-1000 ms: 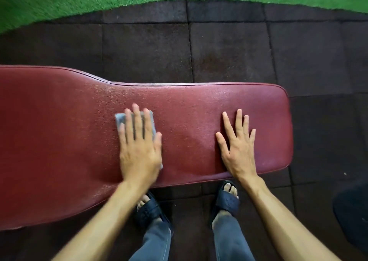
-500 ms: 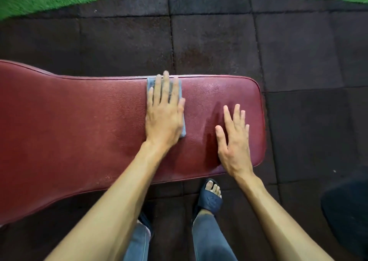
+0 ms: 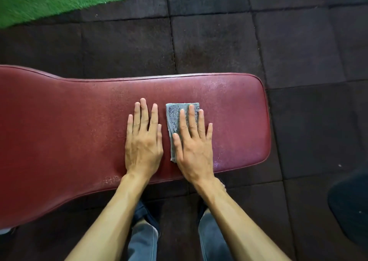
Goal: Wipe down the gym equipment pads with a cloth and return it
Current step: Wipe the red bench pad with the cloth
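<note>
1. The fingers (image 3: 191, 119) of the right hand (image 3: 192, 149) lay straight and slightly spread, pressed flat on the folded grey cloth (image 3: 176, 117); nothing was gripped.
2. The fingers (image 3: 143, 117) of the left hand (image 3: 143, 147) lay straight and released, flat on the bare pad surface just beside the cloth.
3. The cloth lay on the narrow end of the red bench pad (image 3: 59, 131), its far portion visible beyond the fingertips.
4. The pad showed a damp sheen near its right end.
5. Dark rubber floor tiles (image 3: 219, 41) surrounded the pad; green turf (image 3: 59, 0) bordered them at the far side.
</note>
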### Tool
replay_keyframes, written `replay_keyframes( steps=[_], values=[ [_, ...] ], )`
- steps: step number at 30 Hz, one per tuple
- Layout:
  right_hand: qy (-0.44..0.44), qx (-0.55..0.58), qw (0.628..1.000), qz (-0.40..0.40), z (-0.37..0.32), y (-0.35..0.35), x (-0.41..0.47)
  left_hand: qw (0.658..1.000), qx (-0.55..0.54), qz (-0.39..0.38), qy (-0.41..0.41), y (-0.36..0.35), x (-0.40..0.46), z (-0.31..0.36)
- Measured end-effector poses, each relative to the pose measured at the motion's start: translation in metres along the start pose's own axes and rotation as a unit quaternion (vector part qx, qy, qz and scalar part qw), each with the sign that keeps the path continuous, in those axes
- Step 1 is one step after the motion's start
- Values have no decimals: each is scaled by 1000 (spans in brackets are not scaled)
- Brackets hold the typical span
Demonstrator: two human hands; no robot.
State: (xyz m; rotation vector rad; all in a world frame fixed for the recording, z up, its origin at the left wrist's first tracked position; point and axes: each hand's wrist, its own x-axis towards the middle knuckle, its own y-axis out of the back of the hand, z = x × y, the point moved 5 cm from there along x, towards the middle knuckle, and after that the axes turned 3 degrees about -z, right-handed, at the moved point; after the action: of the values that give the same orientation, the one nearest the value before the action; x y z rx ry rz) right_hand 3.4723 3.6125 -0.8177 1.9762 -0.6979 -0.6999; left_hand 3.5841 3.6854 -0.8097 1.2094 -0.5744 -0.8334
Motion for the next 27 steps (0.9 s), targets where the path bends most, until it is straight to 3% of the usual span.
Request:
replay_keyframes(
  steps=[5,8,11,14,16,19,24,27],
  values=[
    [-23,-69,997,-31,47,6,-41,1000,12,-15,3,1,-1,-2],
    [-137,-79,987,-18,103,32,-21,1000,26,-15,9,1,-1,0],
    [-204,-32,978,30,107,47,41,999,33,-17,9,0,-1,0],
    [-159,-49,984,58,56,32,65,999,40,-10,9,-1,0,0],
    [-80,-73,994,33,28,15,36,999,34,-11,7,-1,-1,0],
    [-9,-94,995,-18,53,10,-21,1000,28,-11,5,0,-1,-1],
    [-218,-90,972,22,157,50,-1,1000,23,-1,14,-2,0,0],
    [-213,-43,973,75,135,62,63,999,33,3,10,-3,-1,1]
  ],
)
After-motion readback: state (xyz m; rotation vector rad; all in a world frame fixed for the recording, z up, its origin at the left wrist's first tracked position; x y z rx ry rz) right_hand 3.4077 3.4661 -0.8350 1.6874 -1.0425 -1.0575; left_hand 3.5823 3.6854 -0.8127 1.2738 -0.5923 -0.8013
